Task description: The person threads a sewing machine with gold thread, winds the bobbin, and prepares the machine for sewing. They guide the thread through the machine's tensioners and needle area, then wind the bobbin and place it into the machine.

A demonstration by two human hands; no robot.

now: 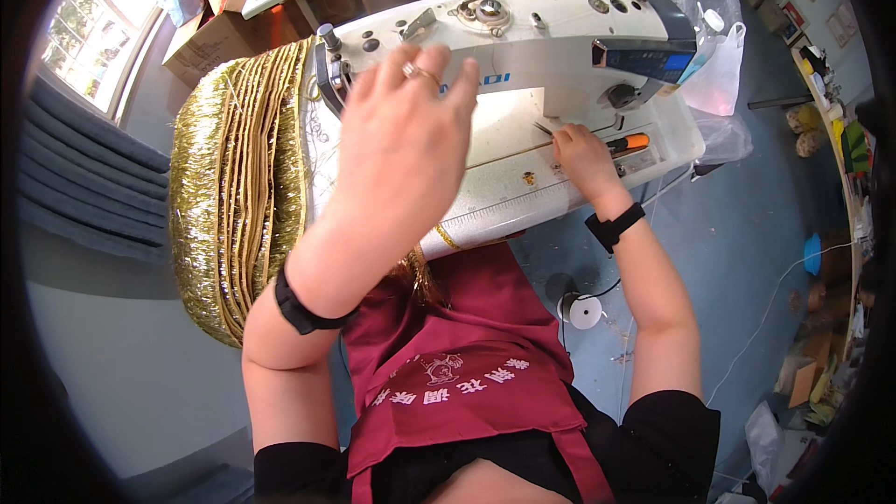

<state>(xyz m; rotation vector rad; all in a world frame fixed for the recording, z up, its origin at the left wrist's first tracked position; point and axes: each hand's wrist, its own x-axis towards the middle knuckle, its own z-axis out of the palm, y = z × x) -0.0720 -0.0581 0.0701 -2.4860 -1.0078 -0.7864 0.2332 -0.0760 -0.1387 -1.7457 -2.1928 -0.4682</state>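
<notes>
The left hand [406, 121], fingers loosely parted, hovers before a white sewing machine [560, 56] while the right hand [583, 161] pinches a slim tool [544, 128]; a wide sweep could topple the gold tinsel [198, 215].

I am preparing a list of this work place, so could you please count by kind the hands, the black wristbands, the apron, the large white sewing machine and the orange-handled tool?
Left hand and right hand: 2
Black wristbands: 2
Maroon apron: 1
White sewing machine: 1
Orange-handled tool: 1
Total: 7
</notes>
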